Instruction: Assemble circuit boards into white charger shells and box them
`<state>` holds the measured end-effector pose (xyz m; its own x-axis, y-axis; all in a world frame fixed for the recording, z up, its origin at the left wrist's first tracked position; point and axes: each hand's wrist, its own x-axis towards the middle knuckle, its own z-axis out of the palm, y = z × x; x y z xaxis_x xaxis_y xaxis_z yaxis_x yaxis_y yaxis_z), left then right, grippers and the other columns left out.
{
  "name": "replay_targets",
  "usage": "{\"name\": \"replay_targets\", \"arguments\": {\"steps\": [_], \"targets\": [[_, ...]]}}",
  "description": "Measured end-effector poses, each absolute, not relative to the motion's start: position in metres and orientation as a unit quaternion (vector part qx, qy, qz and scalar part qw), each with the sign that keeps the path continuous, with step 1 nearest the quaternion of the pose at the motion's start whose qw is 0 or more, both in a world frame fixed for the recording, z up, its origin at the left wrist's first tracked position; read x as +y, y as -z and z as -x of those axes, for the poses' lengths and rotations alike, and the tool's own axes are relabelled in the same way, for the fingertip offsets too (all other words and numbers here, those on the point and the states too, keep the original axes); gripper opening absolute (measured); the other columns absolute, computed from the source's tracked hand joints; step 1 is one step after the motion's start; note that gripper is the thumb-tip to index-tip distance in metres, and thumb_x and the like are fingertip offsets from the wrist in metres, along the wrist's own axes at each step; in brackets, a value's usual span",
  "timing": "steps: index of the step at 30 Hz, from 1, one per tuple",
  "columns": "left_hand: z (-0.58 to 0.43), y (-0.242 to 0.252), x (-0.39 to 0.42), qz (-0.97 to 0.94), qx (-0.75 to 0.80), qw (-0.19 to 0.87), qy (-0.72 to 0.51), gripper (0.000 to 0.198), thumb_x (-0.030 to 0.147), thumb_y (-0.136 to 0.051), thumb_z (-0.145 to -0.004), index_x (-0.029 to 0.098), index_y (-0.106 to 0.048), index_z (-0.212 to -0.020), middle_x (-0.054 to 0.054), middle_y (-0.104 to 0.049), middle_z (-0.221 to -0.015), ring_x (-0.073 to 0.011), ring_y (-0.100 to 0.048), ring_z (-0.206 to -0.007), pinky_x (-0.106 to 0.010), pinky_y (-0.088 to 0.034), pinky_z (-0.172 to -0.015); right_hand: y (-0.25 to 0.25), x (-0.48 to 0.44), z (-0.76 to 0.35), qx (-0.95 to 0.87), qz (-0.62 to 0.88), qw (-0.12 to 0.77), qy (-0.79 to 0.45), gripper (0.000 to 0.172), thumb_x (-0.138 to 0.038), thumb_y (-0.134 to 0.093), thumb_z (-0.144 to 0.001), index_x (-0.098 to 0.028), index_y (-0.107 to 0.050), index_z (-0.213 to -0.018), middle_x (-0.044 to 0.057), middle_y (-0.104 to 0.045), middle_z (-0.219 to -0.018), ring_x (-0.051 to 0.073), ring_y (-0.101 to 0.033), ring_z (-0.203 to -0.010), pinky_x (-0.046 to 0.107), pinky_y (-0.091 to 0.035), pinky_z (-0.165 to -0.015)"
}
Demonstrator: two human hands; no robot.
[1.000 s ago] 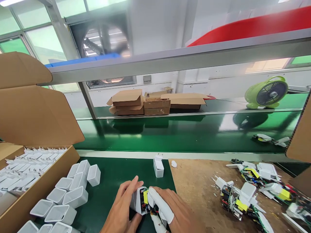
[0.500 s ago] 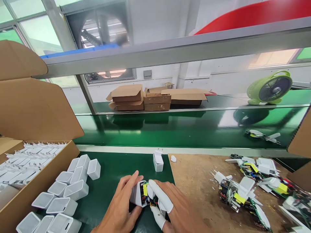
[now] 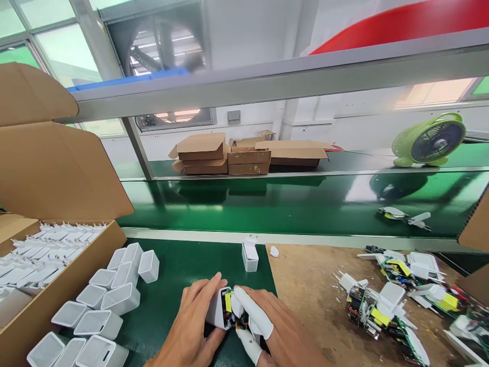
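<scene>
My left hand (image 3: 196, 321) is closed around a white plastic housing (image 3: 217, 310) low in the middle of the view. Partly inside that housing sits a circuit board assembly (image 3: 234, 306) with a yellow-wrapped part. My right hand (image 3: 277, 326), with white covers on thumb and index finger, pinches the assembly from the right. The fingers hide much of it. Just beyond my hands stands a small white housing (image 3: 250, 257) with its insert, and a small white piece (image 3: 274, 251) lies beside it.
Several empty white housings (image 3: 120, 299) stand in rows at left, beside an open carton (image 3: 114, 239) of white parts. Loose circuit assemblies (image 3: 382, 311) cover the right of a brown board (image 3: 305, 275). Behind runs a green conveyor belt (image 3: 290, 204) carrying one assembly (image 3: 393, 213); a green fan (image 3: 428, 140) stands beyond.
The assembly on the conveyor belt has shifted slightly left. My hands keep nearly the same hold on the housing and circuit board assembly; the whole view has shifted a little.
</scene>
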<state>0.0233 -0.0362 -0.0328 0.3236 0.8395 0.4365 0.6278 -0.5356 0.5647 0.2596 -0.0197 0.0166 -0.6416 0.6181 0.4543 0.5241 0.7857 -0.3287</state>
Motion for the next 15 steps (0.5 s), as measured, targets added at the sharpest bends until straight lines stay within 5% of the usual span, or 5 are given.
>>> {"name": "replay_targets", "arguments": {"steps": [9, 15], "targets": [[-0.029, 0.040, -0.033, -0.774, 0.455, 0.174, -0.405, 0.084, 0.010, -0.060, -0.096, 0.037, -0.022, -0.166, -0.010, -0.062, -0.149, -0.0318, -0.057, -0.132, -0.049, -0.051, -0.108, 0.003, -0.012, -0.268, -0.901, 0.291, 0.297, -0.123, 0.094, -0.003, -0.050, -0.069, -0.021, -0.032, -0.160, 0.014, -0.065, -0.144, 0.028, -0.067, -0.125, 0.039, -0.059, -0.102], [-0.032, 0.038, -0.034, -0.772, 0.455, 0.192, -0.402, 0.088, 0.005, -0.057, -0.093, 0.037, -0.021, -0.166, -0.012, -0.061, -0.149, -0.0332, -0.057, -0.131, -0.050, -0.051, -0.107, 0.010, -0.006, -0.274, -0.902, 0.286, 0.300, -0.122, 0.086, -0.005, -0.053, -0.076, -0.024, -0.036, -0.159, 0.012, -0.064, -0.149, 0.027, -0.066, -0.130, 0.036, -0.058, -0.107]]}}
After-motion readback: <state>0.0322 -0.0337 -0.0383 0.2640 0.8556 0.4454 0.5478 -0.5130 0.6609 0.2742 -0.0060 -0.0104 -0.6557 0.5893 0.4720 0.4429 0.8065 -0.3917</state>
